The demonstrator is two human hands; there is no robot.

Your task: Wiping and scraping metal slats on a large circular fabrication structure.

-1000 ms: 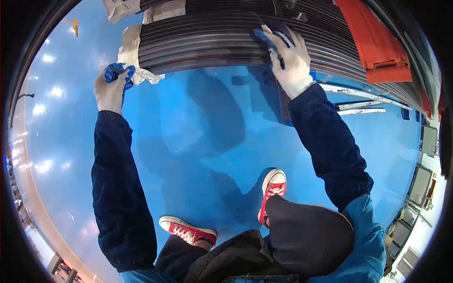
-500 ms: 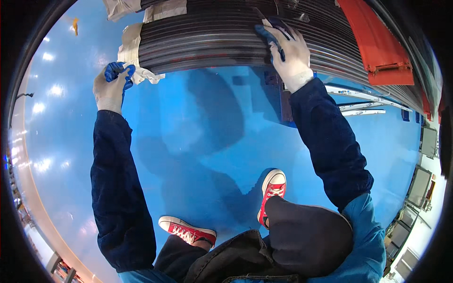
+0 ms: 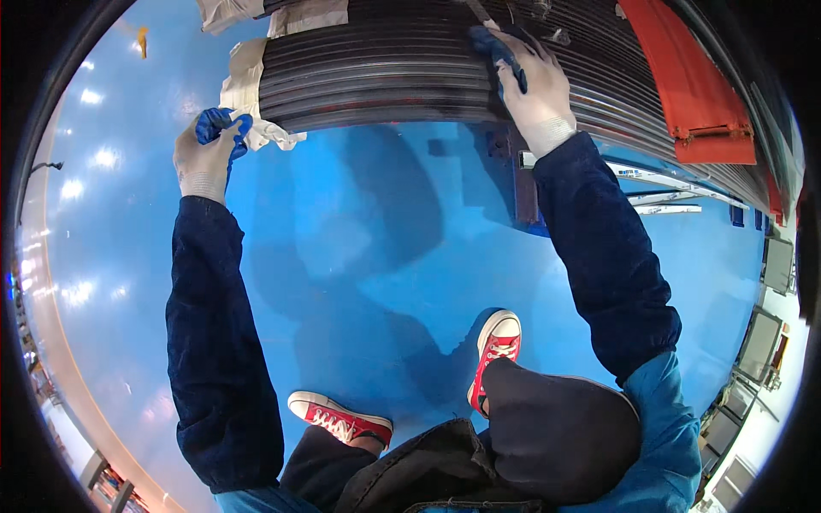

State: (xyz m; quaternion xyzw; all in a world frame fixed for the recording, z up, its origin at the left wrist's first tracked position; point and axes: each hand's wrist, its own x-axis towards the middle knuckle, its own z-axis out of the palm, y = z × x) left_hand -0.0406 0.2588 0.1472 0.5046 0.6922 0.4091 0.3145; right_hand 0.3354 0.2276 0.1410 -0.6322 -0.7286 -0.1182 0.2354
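A wide bundle of long dark metal bars lies across the far side. White wrapping covers its left end, with a crumpled flap hanging at the near corner. My left hand, in a white glove with blue fingers, pinches the wrapping's loose edge beside that corner. Over the bars to the right, my right hand wears a matching glove, its fingers curled round a thin tool like a knife. The grey strip of this tool points away from me; its handle is mostly hidden by the hand.
An orange-red cover drapes over the bars at the right. Below them stand a dark blue support and pale metal rails. More white wrapping lies farther back. My red shoes rest on the glossy blue floor.
My right hand has shifted slightly right over the bars, and the tool's strip now points more directly away. My left hand keeps its pinch on the wrapping. The view has shifted slightly.
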